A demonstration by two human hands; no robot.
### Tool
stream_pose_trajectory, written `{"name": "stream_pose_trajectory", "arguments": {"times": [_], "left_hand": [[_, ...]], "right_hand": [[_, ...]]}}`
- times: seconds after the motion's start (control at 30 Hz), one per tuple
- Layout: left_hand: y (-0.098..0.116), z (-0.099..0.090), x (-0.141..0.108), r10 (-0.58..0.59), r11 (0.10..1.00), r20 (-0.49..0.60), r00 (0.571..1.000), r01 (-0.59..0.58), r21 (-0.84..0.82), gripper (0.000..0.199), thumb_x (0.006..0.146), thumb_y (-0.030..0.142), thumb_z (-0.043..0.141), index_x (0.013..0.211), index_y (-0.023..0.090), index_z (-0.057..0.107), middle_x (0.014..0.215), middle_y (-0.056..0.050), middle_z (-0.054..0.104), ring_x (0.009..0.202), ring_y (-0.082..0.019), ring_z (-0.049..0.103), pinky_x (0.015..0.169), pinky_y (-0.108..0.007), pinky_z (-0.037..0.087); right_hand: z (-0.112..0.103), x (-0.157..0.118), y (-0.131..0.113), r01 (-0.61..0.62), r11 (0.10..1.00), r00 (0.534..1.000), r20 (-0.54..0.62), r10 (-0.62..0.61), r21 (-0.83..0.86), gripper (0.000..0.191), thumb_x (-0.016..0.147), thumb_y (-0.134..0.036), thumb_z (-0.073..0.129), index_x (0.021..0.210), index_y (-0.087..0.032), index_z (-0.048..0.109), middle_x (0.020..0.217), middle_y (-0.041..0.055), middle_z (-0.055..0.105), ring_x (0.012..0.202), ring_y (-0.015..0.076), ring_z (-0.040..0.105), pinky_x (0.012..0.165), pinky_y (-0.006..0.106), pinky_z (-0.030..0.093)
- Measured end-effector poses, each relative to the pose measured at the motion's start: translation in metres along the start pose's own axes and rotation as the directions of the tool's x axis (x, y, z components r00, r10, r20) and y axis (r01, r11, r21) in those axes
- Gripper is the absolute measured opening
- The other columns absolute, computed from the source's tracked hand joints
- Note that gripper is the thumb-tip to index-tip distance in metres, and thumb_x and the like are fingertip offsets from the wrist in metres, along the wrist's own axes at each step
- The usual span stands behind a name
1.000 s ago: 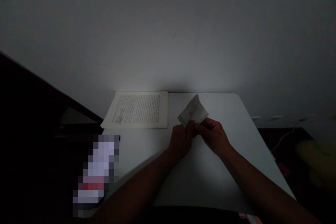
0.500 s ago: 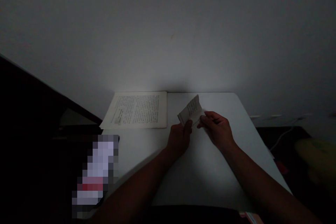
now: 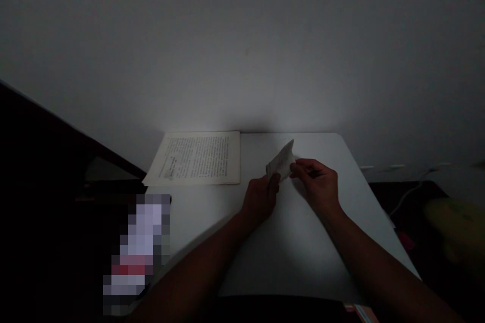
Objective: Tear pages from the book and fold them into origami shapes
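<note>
A small folded piece of printed paper [image 3: 281, 161] is held up above the white table [image 3: 288, 252]. My left hand [image 3: 261, 199] grips its lower left part, with the thumb across the near side. At its right edge, the thumb and fingertips of my right hand [image 3: 316, 179] pinch the paper. The paper stands tilted, its pointed top corner toward the wall. Print on it is too dim to read.
A stack of printed sheets [image 3: 200, 159] lies at the table's back left, near the wall [image 3: 242, 60]. A blurred-out bright object [image 3: 140, 242] is at the left edge. To the right are a white cable [image 3: 409, 194] and a yellowish shape [image 3: 454, 227].
The folded paper has shifted slightly right and turned, so its printed face looks narrower. My left hand has moved a little right with it, and my right hand still pinches its edge.
</note>
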State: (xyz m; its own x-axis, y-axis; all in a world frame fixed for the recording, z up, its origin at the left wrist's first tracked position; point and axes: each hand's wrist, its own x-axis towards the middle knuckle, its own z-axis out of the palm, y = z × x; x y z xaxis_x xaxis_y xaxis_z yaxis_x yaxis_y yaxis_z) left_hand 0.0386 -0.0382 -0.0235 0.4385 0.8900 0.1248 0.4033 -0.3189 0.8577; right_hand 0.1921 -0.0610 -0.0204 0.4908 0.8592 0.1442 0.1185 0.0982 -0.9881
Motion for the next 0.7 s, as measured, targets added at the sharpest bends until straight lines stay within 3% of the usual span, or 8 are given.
{"name": "stream_pose_trajectory", "arguments": {"times": [0.2, 0.37, 0.47, 0.63, 0.7], "left_hand": [[0.0021, -0.0021, -0.0001, 0.004, 1.0, 0.003, 1.0, -0.004, -0.002, 0.051, 0.093, 0.045, 0.027, 0.062, 0.015, 0.054, 0.052, -0.002, 0.054, 0.051, -0.013, 0.052, 0.052, -0.025, 0.037], [0.0006, -0.0029, 0.001, -0.023, 0.999, 0.035, 0.999, 0.024, -0.031, 0.054, 0.093, 0.05, 0.025, 0.061, 0.016, 0.051, 0.05, -0.001, 0.051, 0.048, -0.012, 0.049, 0.047, -0.024, 0.034], [0.0004, -0.0046, 0.0007, -0.04, 0.997, 0.06, 0.997, 0.044, -0.067, 0.055, 0.092, 0.052, 0.026, 0.058, 0.016, 0.049, 0.049, 0.0, 0.049, 0.046, -0.011, 0.046, 0.046, -0.023, 0.032], [0.0, -0.0061, 0.0015, -0.101, 0.977, 0.074, 0.992, 0.113, -0.18, 0.056, 0.09, 0.056, 0.028, 0.055, 0.016, 0.047, 0.047, 0.001, 0.046, 0.045, -0.01, 0.043, 0.046, -0.024, 0.031], [-0.0007, -0.0052, 0.0025, -0.141, 0.955, 0.065, 0.988, 0.153, -0.255, 0.057, 0.089, 0.059, 0.029, 0.054, 0.017, 0.046, 0.045, 0.002, 0.043, 0.044, -0.01, 0.041, 0.045, -0.024, 0.031]], "right_hand": [[0.0063, -0.0059, -0.0048, -0.085, 0.996, 0.982, 0.172, 0.08, 0.022, 0.029, 0.062, -0.034, 0.078, 0.084, -0.019, 0.066, 0.059, -0.0025, 0.062, 0.049, 0.0109, 0.054, 0.047, 0.024, 0.043], [0.0027, -0.0026, -0.0002, 0.003, 0.997, 1.0, 0.025, -0.001, -0.071, 0.025, 0.065, -0.038, 0.075, 0.072, -0.017, 0.064, 0.061, -0.0003, 0.062, 0.053, 0.0123, 0.055, 0.051, 0.026, 0.044], [-0.0004, 0.0001, 0.0023, -0.025, 0.999, 0.999, 0.024, 0.026, -0.027, 0.025, 0.064, -0.037, 0.076, 0.073, -0.017, 0.066, 0.061, -0.0004, 0.063, 0.053, 0.0123, 0.055, 0.052, 0.027, 0.044], [0.0008, -0.0024, -0.0003, -0.126, 0.984, 0.98, 0.168, 0.105, 0.124, 0.029, 0.065, -0.037, 0.076, 0.085, -0.018, 0.066, 0.062, 0.0003, 0.065, 0.052, 0.0127, 0.056, 0.053, 0.027, 0.045], [0.0032, -0.0051, -0.0009, -0.161, 0.977, 0.956, 0.267, 0.12, 0.138, 0.025, 0.067, -0.038, 0.075, 0.076, -0.017, 0.067, 0.059, 0.001, 0.065, 0.053, 0.0129, 0.057, 0.054, 0.028, 0.045]]}}
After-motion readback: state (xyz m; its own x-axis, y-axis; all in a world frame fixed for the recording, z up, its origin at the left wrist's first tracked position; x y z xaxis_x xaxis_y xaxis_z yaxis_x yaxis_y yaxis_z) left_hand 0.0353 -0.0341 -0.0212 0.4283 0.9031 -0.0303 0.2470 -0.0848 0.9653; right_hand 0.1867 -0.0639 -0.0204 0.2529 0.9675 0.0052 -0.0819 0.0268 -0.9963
